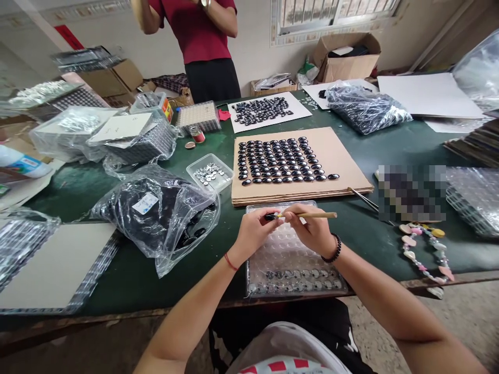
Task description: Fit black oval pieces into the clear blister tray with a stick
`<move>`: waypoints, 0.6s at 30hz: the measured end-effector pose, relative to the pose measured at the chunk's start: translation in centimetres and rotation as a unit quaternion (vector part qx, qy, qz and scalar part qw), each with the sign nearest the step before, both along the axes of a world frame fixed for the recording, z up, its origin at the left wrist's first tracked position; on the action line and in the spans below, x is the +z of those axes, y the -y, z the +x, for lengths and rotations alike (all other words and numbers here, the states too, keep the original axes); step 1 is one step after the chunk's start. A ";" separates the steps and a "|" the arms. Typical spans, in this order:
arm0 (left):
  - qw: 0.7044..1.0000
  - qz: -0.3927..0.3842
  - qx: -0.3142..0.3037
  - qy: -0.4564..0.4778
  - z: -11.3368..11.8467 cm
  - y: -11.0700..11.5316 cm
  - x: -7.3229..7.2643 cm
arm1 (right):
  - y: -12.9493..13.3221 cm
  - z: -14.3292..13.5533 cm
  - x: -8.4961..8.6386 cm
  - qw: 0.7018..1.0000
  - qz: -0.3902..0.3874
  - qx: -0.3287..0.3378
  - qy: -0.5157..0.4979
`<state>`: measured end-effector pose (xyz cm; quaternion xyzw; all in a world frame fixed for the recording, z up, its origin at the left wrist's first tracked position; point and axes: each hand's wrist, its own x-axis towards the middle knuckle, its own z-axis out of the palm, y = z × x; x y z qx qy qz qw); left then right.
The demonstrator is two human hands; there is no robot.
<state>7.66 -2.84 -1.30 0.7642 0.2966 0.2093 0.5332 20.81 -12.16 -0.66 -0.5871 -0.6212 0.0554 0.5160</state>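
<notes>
My left hand [253, 231] pinches a small black oval piece [271, 215] with a shiny surface. In my right hand [310, 226] is a thin wooden stick [317, 214], held like a pen, its tip at the black piece. Both hands hover over a clear plastic tray [273, 254] of round pockets, whose nearest rows hold round silvery pieces. Just beyond lies a stack of brown cardboard [343, 161] bearing rows of glossy black ovals [276, 161]. A clear box [218, 183] of small metal parts stands to the left of the cardboard.
Left of me lies a plastic bag [144, 213] of black pieces. Tweezers [366, 198] rest by the cardboard's right corner, near a blurred-out phone-like object [411, 195] and a beaded strap [409, 254]. Across the table stands a person [202, 31] in a red top. A small jar [198, 136] stands uncapped.
</notes>
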 end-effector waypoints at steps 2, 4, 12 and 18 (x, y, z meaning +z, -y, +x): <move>1.000 0.007 -0.006 0.009 0.0 0.0 0.0 | -0.1 0.0 -0.1 1.000 -0.013 0.004 0.012; 1.000 0.015 -0.010 0.014 -0.1 0.0 0.0 | -0.1 0.1 -0.1 1.000 -0.024 0.000 0.016; 0.999 0.031 -0.016 0.017 0.0 0.0 -0.1 | -0.2 0.2 -0.2 0.998 -0.043 -0.011 0.047; 0.998 0.054 -0.017 0.030 -0.1 0.2 0.3 | 0.0 -0.1 0.1 0.994 -0.048 -0.007 0.093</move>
